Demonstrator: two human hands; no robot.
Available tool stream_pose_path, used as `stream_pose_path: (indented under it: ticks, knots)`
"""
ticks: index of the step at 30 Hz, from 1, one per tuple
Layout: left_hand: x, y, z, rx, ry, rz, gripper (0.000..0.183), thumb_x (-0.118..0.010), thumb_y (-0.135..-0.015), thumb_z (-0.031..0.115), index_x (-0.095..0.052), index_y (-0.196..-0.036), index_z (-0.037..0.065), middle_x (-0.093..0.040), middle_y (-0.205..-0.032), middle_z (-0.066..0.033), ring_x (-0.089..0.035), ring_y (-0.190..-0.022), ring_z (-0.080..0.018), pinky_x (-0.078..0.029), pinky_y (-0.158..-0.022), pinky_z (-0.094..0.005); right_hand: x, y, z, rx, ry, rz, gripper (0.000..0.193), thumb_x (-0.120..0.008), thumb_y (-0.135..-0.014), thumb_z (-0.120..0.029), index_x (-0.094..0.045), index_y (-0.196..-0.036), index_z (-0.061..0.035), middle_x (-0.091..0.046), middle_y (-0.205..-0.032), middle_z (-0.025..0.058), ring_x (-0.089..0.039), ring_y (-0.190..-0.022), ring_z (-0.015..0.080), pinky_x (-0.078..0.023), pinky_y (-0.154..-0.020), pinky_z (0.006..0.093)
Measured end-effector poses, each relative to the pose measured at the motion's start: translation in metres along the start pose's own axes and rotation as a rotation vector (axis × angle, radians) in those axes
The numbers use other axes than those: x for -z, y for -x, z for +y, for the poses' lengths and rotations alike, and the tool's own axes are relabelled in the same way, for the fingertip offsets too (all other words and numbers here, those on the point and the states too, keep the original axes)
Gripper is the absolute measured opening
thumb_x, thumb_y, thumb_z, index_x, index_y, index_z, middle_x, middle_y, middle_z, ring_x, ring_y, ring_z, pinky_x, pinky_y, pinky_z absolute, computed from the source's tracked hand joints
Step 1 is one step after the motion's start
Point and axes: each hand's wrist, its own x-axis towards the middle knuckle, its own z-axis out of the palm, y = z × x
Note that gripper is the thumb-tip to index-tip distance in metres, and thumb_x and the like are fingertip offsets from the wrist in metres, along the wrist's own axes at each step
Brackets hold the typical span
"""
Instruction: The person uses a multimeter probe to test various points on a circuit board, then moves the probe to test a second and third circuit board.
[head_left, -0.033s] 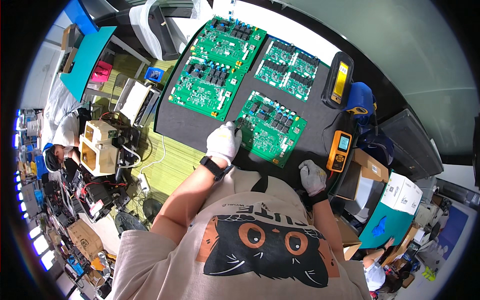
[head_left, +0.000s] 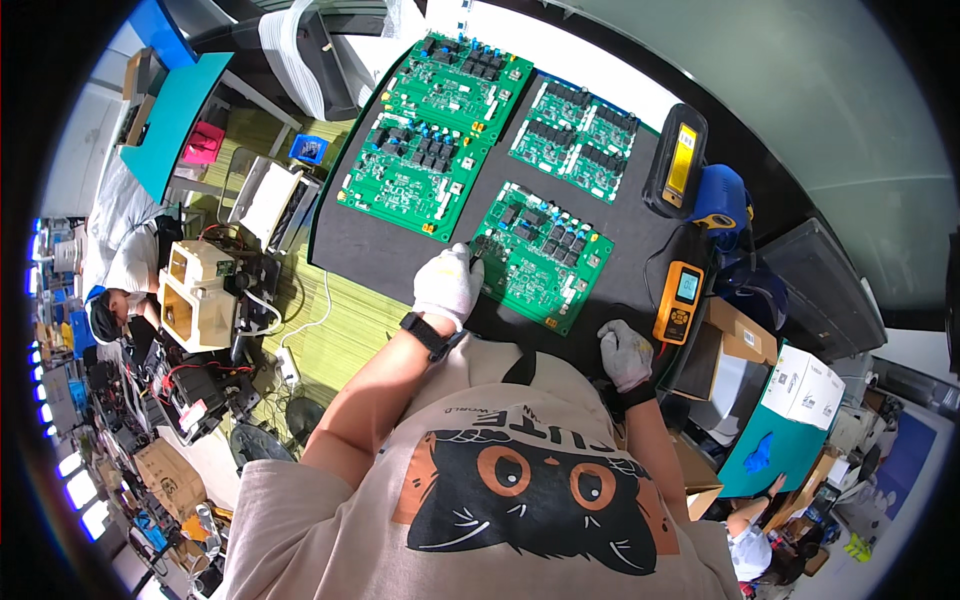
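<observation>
My left hand [head_left: 447,285], in a white glove, is at the left edge of a green circuit board [head_left: 545,257]. Its fingertips are pinched together around something small and dark that I cannot make out, beside the board's corner. The board lies flat on a dark mat [head_left: 375,245] and bears several black blocks and blue parts. My right hand [head_left: 626,356], also gloved, rests at the mat's near edge, right of the board. Its fingers are curled in, and whatever they may hold is hidden. An orange handheld meter [head_left: 680,302] with a lit screen lies just right of it.
Two larger green boards [head_left: 412,178] lie at the far left of the mat, and a panel of smaller boards [head_left: 575,140] at the far middle. A black case with a yellow face [head_left: 682,160] and a blue tool [head_left: 718,198] stand right. Cardboard boxes [head_left: 738,330] sit at the near right.
</observation>
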Motion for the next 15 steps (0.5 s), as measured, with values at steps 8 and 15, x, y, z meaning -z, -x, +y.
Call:
stream_pose_path:
  ticks: [8, 15]
  knots:
    - [-0.0015, 0.0002, -0.0006, 0.008, -0.027, -0.009, 0.026, -0.063, -0.088, 0.032, -0.059, -0.092, 0.006, -0.066, -0.078, -0.0155, -0.066, -0.070, -0.0330, -0.054, -0.062, -0.0436, 0.0003, 0.0004, 0.0000, -0.006, 0.012, -0.004, 0.015, -0.051, -0.084, -0.019, -0.064, -0.086, -0.0125, -0.069, -0.083, 0.0122, -0.066, -0.080, 0.0345, -0.050, -0.072, 0.0456]
    - [-0.0015, 0.0015, 0.0006, -0.005, 0.014, 0.063, 0.024, -0.062, -0.089, 0.031, -0.059, -0.089, 0.007, -0.065, -0.077, -0.0156, -0.066, -0.070, -0.0328, -0.053, -0.061, -0.0436, 0.0002, 0.0005, -0.0005, -0.021, 0.021, -0.003, 0.015, -0.051, -0.084, -0.019, -0.064, -0.087, -0.0129, -0.068, -0.083, 0.0132, -0.066, -0.080, 0.0350, -0.049, -0.072, 0.0465]
